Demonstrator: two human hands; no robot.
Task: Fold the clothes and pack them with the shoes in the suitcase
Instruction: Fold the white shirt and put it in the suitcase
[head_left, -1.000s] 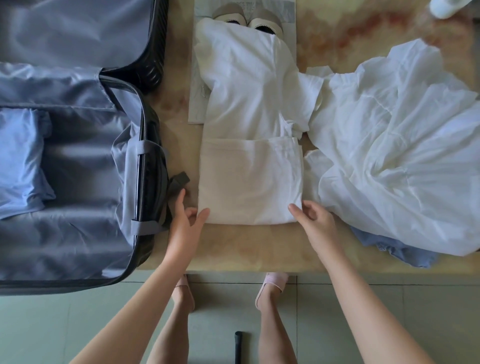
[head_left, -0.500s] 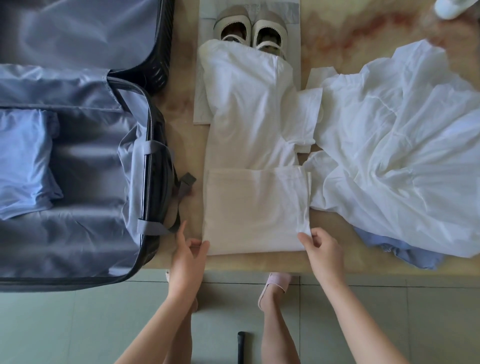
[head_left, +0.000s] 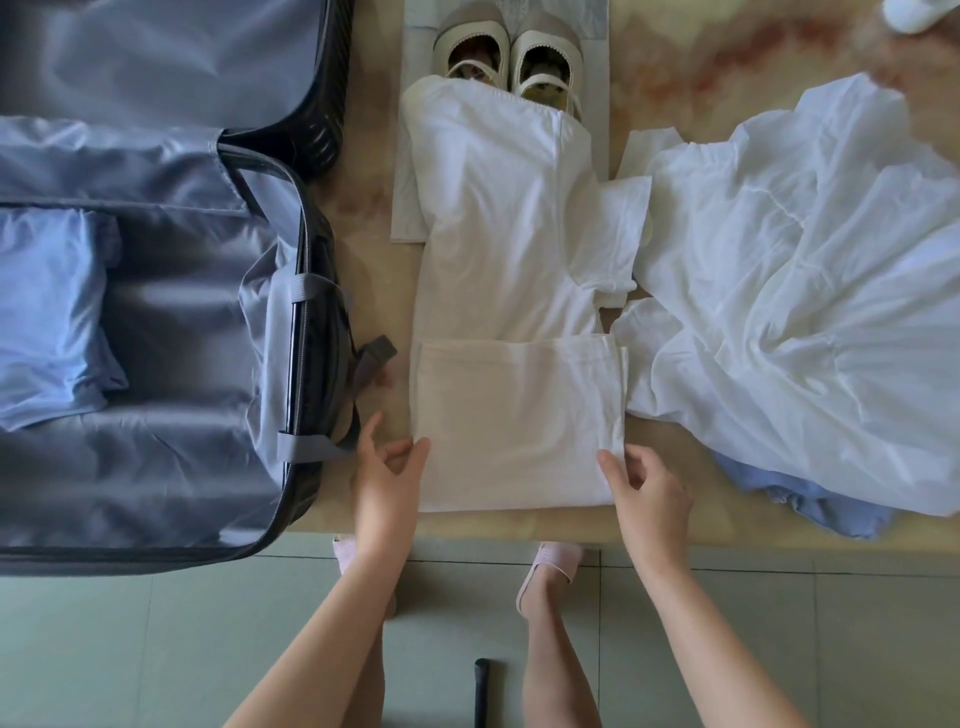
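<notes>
I see the white T-shirt (head_left: 511, 249) lying flat on the table (head_left: 727, 67), its lower part folded up over itself near the table's front edge. My right hand (head_left: 649, 493) pinches the fold's right edge between thumb and curled fingers. My left hand (head_left: 387, 483) touches the fold's left edge with a fingertip; I cannot tell whether it grips. The shirt's far end overlaps the heels of the shoes (head_left: 511, 49). A crumpled white dress (head_left: 805, 291) lies to the right, over a blue cloth (head_left: 836, 506). The open suitcase (head_left: 304, 312) stands left, with a folded blue garment (head_left: 47, 312) inside.
</notes>
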